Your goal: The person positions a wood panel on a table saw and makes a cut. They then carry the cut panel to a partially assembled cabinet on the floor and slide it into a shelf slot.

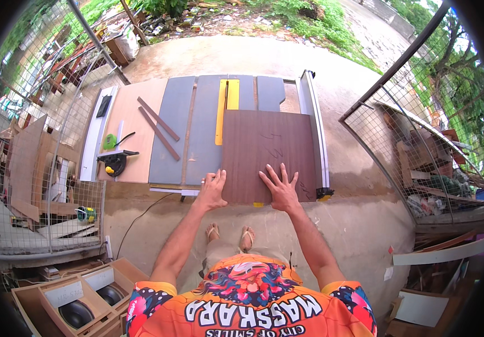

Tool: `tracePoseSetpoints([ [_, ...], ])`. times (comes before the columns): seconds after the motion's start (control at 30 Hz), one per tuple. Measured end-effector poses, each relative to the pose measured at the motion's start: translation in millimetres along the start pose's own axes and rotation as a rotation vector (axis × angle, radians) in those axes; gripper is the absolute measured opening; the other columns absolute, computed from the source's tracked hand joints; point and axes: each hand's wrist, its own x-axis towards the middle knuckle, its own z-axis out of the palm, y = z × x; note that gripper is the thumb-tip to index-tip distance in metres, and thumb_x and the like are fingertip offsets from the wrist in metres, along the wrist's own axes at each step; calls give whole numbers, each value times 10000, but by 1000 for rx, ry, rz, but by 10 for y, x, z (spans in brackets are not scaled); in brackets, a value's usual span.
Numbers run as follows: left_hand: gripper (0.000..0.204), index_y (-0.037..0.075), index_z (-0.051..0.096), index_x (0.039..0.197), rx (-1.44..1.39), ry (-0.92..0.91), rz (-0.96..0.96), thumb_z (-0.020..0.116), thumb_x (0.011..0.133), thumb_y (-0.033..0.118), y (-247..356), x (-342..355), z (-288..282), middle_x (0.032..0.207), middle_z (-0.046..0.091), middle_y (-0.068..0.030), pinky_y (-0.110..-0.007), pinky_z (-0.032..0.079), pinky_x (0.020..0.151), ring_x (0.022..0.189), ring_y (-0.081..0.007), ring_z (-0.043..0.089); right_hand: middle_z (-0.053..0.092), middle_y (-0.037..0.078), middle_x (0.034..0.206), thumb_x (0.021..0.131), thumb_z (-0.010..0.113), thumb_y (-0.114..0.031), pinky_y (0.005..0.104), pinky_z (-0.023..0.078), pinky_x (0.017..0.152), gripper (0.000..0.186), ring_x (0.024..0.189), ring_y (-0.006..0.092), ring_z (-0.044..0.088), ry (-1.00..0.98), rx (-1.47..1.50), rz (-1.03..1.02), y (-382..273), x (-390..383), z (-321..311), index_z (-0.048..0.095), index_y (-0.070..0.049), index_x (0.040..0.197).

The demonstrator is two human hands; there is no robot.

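Observation:
A dark brown board with pencil-like marks lies flat on a grey table saw, close against the metal rip fence on its right. The saw's yellow throat plate shows to the left of the board and beyond it. At the board's near left edge is my left hand, its fingers bent and held together against that edge. My right hand rests flat on top of the board near the front, fingers spread. The board hides the near part of the throat plate.
Two thin brown strips lie on the saw's left side. Further left are a black mitre gauge and a green tape measure. Mesh gates stand on both sides. A cable crosses the floor, and wooden boxes sit at lower left.

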Motion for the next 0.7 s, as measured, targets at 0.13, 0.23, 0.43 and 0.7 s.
tracePoseSetpoints([
  [0.13, 1255, -30, 317, 1583, 9, 8, 23, 932, 538, 292, -17, 30, 9, 1604, 403, -246, -627, 414, 1120, 1340, -386, 439, 168, -17, 1745, 668, 772, -24, 877, 152, 1121, 1156, 1602, 430, 83, 9, -21, -1, 13, 11, -1, 267, -379, 1646],
  [0.23, 1251, -33, 319, 1582, 19, 5, 20, 929, 540, 297, -29, 29, 14, 1600, 407, -251, -621, 410, 1123, 1338, -388, 439, 168, -20, 1745, 669, 781, -35, 876, 148, 1122, 1159, 1602, 431, 83, -1, -14, -2, 0, 24, -25, 264, -380, 1647],
  [0.43, 1258, -32, 314, 1586, 8, 9, 27, 929, 540, 301, -26, 53, -5, 1599, 410, -251, -618, 404, 1124, 1334, -387, 440, 157, -24, 1749, 667, 790, -42, 873, 137, 1129, 1166, 1603, 428, 82, -13, 3, 8, 14, 34, -53, 260, -381, 1649],
  [0.7, 1324, -30, 299, 1598, 11, 27, 38, 958, 513, 346, -105, 75, 42, 1604, 420, -239, -612, 407, 1107, 1315, -391, 446, 145, -32, 1752, 570, 979, -333, 870, 139, 1132, 1305, 1605, 420, 69, -40, -8, -1, 40, 87, -70, 248, -395, 1650],
])
